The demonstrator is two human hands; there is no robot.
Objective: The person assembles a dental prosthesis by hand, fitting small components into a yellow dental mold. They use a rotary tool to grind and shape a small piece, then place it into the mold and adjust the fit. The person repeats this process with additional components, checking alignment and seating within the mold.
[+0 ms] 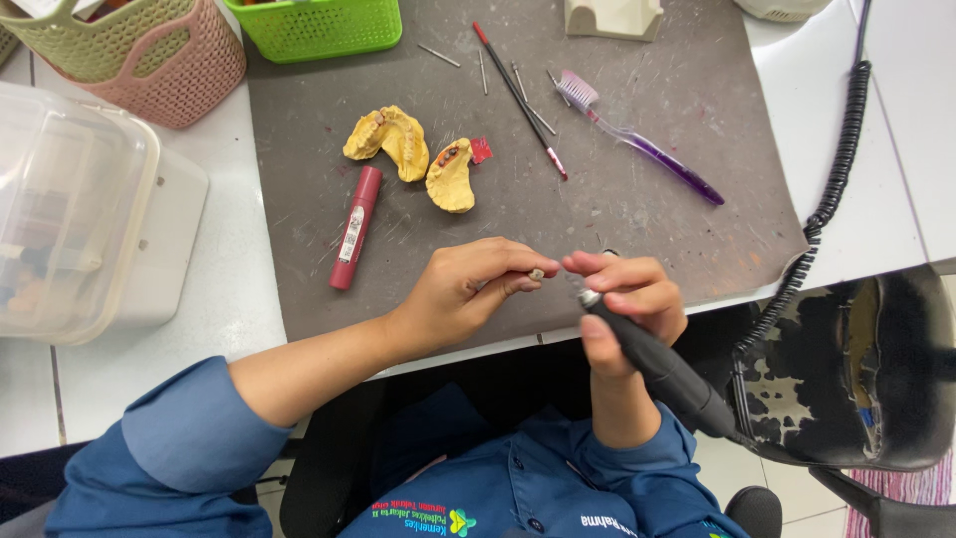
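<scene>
One black handpiece [652, 364] in right hand [627, 299], tip pointing up-left.

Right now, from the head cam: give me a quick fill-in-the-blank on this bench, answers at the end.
1. The right hand holds a black ____ handpiece.
2. The left hand pinches a small piece at its ____.
3. The toothbrush has a ____ handle.
4. Two ____ dental casts lie on the grey mat.

Answers: rotary; fingertips; purple; yellow

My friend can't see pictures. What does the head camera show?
A person's left hand pinches a tiny piece against a black rotary handpiece gripped in the right hand. Yellow dental casts, a red tube and a purple toothbrush lie on the grey mat.
</scene>
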